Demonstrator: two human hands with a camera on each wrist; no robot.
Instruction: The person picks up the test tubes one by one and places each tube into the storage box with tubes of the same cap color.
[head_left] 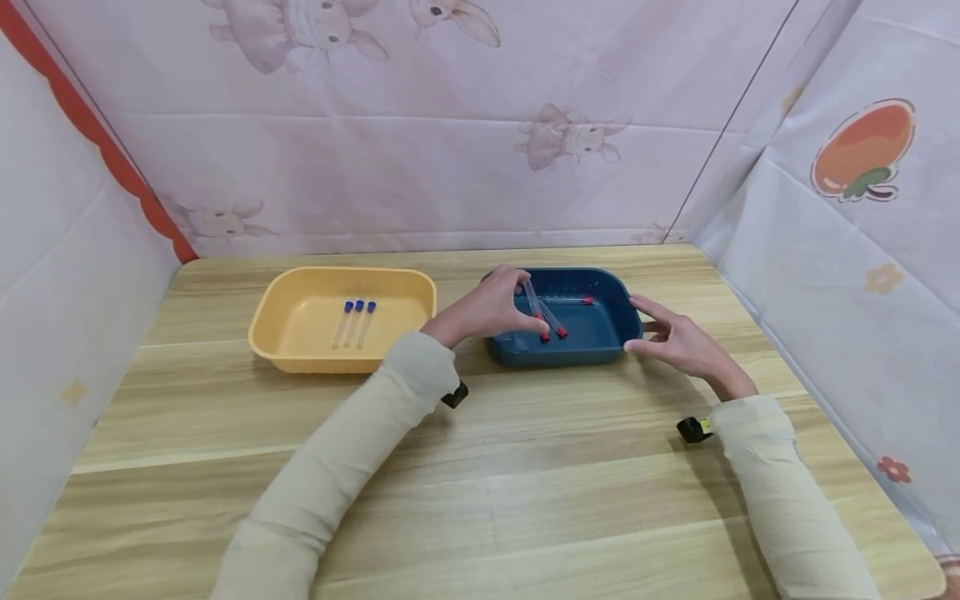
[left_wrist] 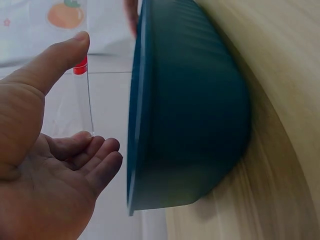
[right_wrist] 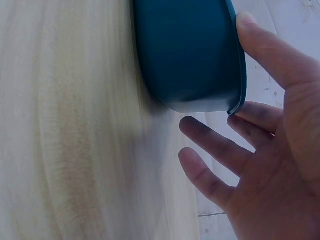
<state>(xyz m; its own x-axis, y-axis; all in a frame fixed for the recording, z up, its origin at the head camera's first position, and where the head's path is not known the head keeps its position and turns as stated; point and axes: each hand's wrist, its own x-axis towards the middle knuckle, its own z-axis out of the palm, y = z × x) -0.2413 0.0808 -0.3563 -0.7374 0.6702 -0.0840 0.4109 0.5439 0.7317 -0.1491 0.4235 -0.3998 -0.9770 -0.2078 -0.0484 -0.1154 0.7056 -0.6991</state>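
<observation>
My left hand [head_left: 491, 307] is over the left side of a dark blue basin [head_left: 555, 357]. It pinches a clear test tube [left_wrist: 84, 100] lengthwise, with the thumb on the red cap and the fingertips at the other end. Inside the basin lie two more red-capped tubes, one slanted [head_left: 552, 318] near the held tube and one [head_left: 566, 301] along the back. At the basin's right end my right hand [head_left: 686, 343] holds the rim between thumb and forefingers; its other fingers [right_wrist: 212, 142] spread loosely away from the wall.
To the left stands a yellow basin [head_left: 330, 365] with three blue-capped tubes [head_left: 347, 327] side by side in it. Both basins are on a wood-grain table [head_left: 525, 483]. Printed cloth walls [head_left: 450, 183] enclose the back and sides.
</observation>
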